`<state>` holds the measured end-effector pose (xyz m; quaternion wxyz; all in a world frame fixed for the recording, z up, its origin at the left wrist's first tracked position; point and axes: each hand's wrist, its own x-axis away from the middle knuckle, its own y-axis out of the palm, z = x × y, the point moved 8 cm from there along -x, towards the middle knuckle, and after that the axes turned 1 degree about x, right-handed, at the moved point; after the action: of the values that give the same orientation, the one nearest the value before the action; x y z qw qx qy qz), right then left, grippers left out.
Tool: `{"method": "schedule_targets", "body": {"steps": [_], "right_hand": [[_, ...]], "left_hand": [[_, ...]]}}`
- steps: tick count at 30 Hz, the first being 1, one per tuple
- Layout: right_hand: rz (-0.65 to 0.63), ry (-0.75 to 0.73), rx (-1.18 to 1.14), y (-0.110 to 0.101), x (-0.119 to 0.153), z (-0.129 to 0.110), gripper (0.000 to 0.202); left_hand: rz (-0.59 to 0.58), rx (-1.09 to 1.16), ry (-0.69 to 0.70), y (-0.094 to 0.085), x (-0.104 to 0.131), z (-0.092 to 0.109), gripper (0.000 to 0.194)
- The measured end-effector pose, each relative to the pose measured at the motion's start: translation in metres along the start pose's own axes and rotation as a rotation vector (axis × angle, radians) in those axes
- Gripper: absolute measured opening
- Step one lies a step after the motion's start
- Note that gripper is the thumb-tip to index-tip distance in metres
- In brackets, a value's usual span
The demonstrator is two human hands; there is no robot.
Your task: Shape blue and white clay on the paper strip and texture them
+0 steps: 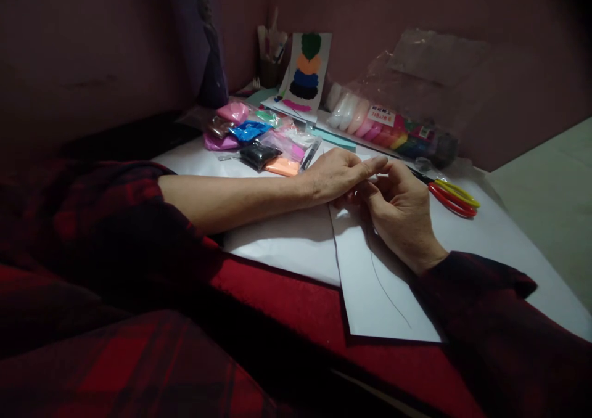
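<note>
Fingers (374, 167) of left hand (337, 174), touching the right's; grip unclear. Right hand (402, 211): fingers nearly closed on small white piece (372, 176), partly hidden, above lined sheet (370, 288). Alongside: red-and-yellow-handled scissors (453, 197). Beyond left forearm: coloured packets (250, 132), pen (310, 153). Behind: clear bag (393, 125), label (382, 115) reading "24", other characters too small.

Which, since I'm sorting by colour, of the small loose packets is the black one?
The black packet at the pile's near edge, in front of the blue packet and beside the orange packet. Its dark filling sets it apart.
</note>
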<state>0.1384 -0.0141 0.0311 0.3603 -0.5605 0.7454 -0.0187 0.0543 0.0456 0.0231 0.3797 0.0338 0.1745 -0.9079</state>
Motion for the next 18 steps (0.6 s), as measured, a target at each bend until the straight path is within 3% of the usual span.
{"method": "schedule_targets", "body": {"steps": [10,18], "right_hand": [[0.013,-0.001,0.101,-0.0041,0.0,0.0087,0.01],[0.028,-0.066,0.182,-0.0046,-0.0008,-0.001,0.014]], "left_hand": [[0.005,0.01,-0.002,0.0002,0.0008,0.0004,0.063],[-0.008,-0.015,-0.005,0.0,-0.0011,-0.003,0.058]]}}
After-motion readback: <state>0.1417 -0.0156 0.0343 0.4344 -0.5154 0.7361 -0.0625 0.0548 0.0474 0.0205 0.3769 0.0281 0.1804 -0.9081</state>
